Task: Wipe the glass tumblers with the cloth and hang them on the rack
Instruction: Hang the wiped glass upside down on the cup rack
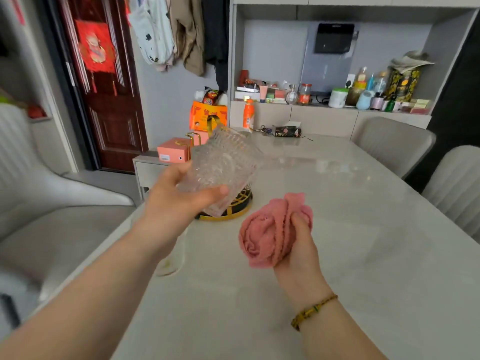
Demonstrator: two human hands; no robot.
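Head camera view: a person's left hand holds a clear glass tumbler tilted in the air over the near-left part of a pale table. The thumb curls across the near wall of the glass, and the other fingers wrap behind it, mostly hidden. The tumbler hangs just above the rack, whose round black-and-gold base sits on the table and whose thin gold hooks rise behind the glass. The right hand, with a beaded bracelet at the wrist, clutches a pink cloth bunched into a loose wad, fingers closed round its lower folds. Cloth and glass are near each other but not touching.

With the cloth clear of the glass and the glass over the rack, the step looks to lie between wiping and hanging; which of the two cannot be told. Either way, the grip probably matters most. The tumbler is thick-walled, hard and brittle, and its sides are pressed into vertical ribs that give the thumb purchase but would trap moisture. A good wipe would press the cloth into those grooves and twist it inside the bowl. To hang the glass, it should probably be eased mouth-down over a hook, since glass knocked against metal rod could chip. The cloth looks soft and nubby, with a scalloped edge. The tabletop is glossy and stone-like, and it reflects the window light.
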